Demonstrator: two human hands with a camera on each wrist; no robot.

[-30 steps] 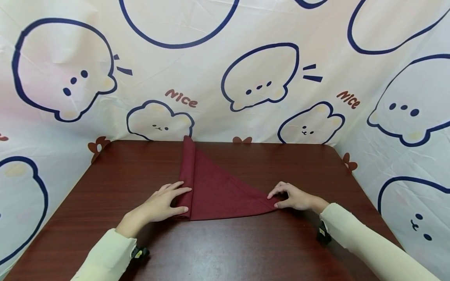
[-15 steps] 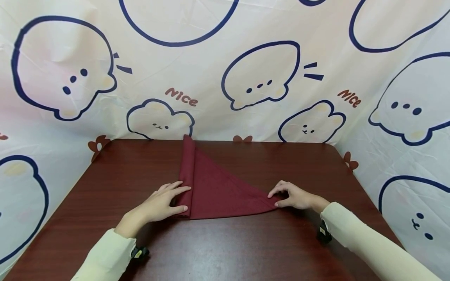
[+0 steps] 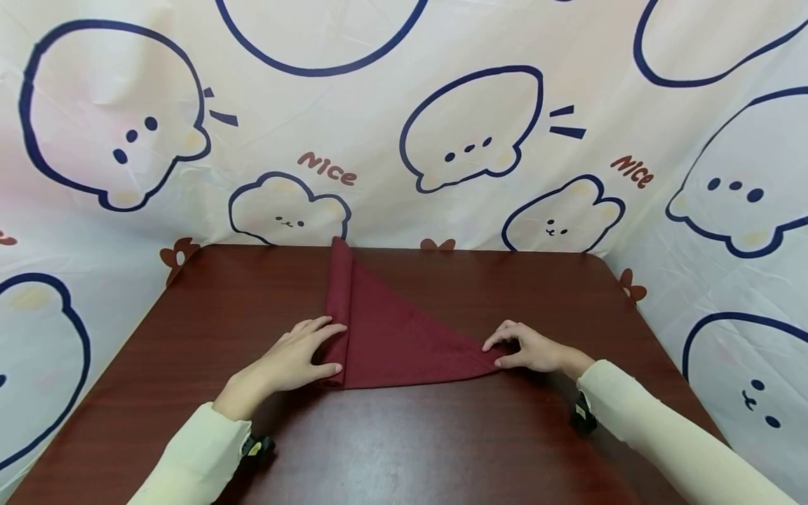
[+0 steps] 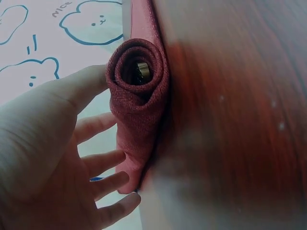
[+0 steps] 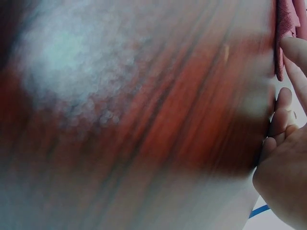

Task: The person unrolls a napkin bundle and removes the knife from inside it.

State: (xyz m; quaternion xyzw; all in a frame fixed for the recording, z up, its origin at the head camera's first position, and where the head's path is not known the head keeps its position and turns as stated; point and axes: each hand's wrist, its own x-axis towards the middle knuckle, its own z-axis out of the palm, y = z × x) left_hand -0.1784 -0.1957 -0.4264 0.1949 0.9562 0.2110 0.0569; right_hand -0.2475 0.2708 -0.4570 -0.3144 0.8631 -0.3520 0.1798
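Observation:
A dark red cloth [image 3: 404, 344] lies on the table, its left part wound into a long roll [image 3: 339, 294] and its right part flat, tapering to a corner. My left hand [image 3: 284, 361] rests on the near end of the roll, fingers spread and loosely bent along its side. In the left wrist view the roll's spiral end [image 4: 160, 88] faces the camera, with a small brassy object [image 4: 143, 71] inside. At the right corner of the cloth, my right hand [image 3: 533, 349] pinches the tip between thumb and fingers. The right wrist view shows only the cloth's edge [image 5: 285, 24] beside the thumb.
The brown wooden table [image 3: 442, 442] extends around the cloth on all sides. A pale curtain [image 3: 379, 126] with cartoon drawings hangs behind the table and along both sides. Each wrist carries a small black device, the left one [image 3: 257, 447] close above the tabletop.
The head view has tilted slightly, so everything sits a little higher or lower in frame. Both hands keep their places on the cloth, and the roll looks the same.

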